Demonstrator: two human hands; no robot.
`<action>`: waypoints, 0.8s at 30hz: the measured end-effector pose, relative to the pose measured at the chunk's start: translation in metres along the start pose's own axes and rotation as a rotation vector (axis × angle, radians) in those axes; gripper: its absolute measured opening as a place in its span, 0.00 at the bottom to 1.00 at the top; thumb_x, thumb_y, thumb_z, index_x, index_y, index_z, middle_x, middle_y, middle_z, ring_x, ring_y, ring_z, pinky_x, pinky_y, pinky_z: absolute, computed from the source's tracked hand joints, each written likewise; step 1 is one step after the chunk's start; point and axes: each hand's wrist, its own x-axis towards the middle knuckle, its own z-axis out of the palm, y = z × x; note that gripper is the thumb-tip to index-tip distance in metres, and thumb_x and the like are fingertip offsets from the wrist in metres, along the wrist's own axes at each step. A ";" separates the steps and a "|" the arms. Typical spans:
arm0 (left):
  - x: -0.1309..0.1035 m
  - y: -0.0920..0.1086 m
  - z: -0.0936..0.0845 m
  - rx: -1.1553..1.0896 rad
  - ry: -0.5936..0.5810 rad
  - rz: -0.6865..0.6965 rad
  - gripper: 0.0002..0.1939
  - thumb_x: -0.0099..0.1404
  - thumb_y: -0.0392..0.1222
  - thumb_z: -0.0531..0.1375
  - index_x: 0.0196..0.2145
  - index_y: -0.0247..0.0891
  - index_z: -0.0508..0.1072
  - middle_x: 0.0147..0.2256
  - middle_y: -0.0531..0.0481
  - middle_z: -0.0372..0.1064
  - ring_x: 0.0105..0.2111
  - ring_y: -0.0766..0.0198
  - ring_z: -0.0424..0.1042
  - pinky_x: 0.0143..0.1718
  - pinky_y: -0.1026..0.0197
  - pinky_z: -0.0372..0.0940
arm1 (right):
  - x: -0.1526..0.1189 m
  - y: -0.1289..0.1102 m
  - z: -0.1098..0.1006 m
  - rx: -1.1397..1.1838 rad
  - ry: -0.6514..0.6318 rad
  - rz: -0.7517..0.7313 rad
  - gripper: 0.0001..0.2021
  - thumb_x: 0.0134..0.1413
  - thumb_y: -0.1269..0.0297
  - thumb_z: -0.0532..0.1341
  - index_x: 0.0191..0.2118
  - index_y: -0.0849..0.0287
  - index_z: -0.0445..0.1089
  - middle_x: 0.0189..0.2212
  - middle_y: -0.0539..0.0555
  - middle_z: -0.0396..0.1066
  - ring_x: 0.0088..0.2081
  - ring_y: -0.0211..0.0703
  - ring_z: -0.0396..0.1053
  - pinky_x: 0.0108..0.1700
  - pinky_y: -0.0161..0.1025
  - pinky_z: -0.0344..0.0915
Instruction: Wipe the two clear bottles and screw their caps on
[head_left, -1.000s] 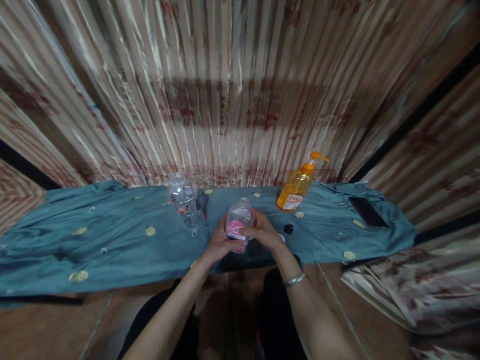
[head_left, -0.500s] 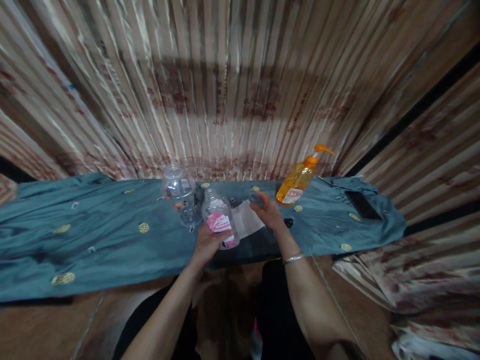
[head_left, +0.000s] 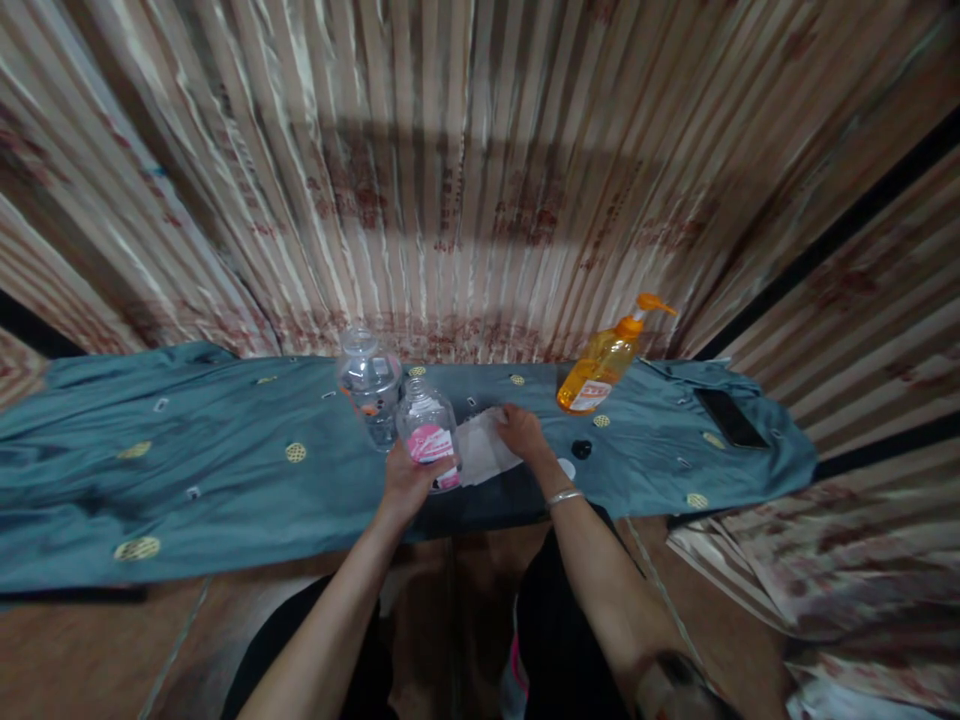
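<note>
A clear plastic bottle (head_left: 422, 412) with a pink and white label and no cap stands on the cloth, my left hand (head_left: 409, 484) wrapped round its lower part. Just right of it lies a white sheet (head_left: 484, 447) that looks like tissue or paper. My right hand (head_left: 523, 434) pinches that sheet at its upper right corner, fingers closed. Close behind the held bottle, on its left, is a larger clear container (head_left: 371, 385) with orange and dark marks. An orange pump bottle (head_left: 600, 370), partly filled with yellow-orange liquid, stands beyond my right hand.
A blue-green cloth (head_left: 247, 500) with yellow pineapple prints covers the narrow table. A small black object (head_left: 581, 449) and a white round piece (head_left: 568, 469) lie beside my right wrist. Farther right is a black phone (head_left: 729, 417). Striped curtains (head_left: 480, 200) hang behind.
My right hand has moved down and left, and its spread fingers have closed on the white sheet's corner. My left hand still holds the bottle. The view has shifted slightly.
</note>
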 end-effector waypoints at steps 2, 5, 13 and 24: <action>0.001 0.001 -0.002 0.018 0.012 0.001 0.21 0.38 0.44 0.73 0.31 0.39 0.74 0.27 0.51 0.75 0.33 0.53 0.76 0.39 0.53 0.70 | -0.003 -0.002 -0.005 0.026 -0.069 -0.048 0.12 0.54 0.70 0.61 0.45 0.59 0.74 0.40 0.59 0.79 0.45 0.49 0.75 0.50 0.42 0.68; 0.003 0.003 -0.004 0.042 0.032 0.004 0.20 0.38 0.43 0.73 0.29 0.39 0.73 0.27 0.50 0.75 0.33 0.52 0.76 0.40 0.52 0.69 | -0.009 -0.005 -0.013 0.084 -0.158 -0.116 0.10 0.57 0.63 0.63 0.44 0.54 0.76 0.39 0.52 0.80 0.40 0.44 0.77 0.45 0.39 0.70; 0.008 0.010 0.004 0.017 0.045 0.028 0.20 0.39 0.42 0.73 0.29 0.40 0.71 0.28 0.51 0.76 0.32 0.54 0.76 0.38 0.54 0.69 | -0.023 -0.017 0.001 0.131 -0.138 -0.099 0.12 0.44 0.70 0.68 0.38 0.60 0.74 0.49 0.63 0.75 0.56 0.54 0.69 0.59 0.47 0.62; 0.019 0.009 0.034 -0.068 -0.006 0.034 0.23 0.38 0.41 0.74 0.33 0.39 0.71 0.29 0.53 0.76 0.31 0.57 0.75 0.38 0.55 0.69 | -0.012 -0.032 -0.046 0.620 0.072 -0.039 0.13 0.55 0.58 0.57 0.42 0.58 0.71 0.34 0.53 0.76 0.36 0.45 0.73 0.39 0.40 0.70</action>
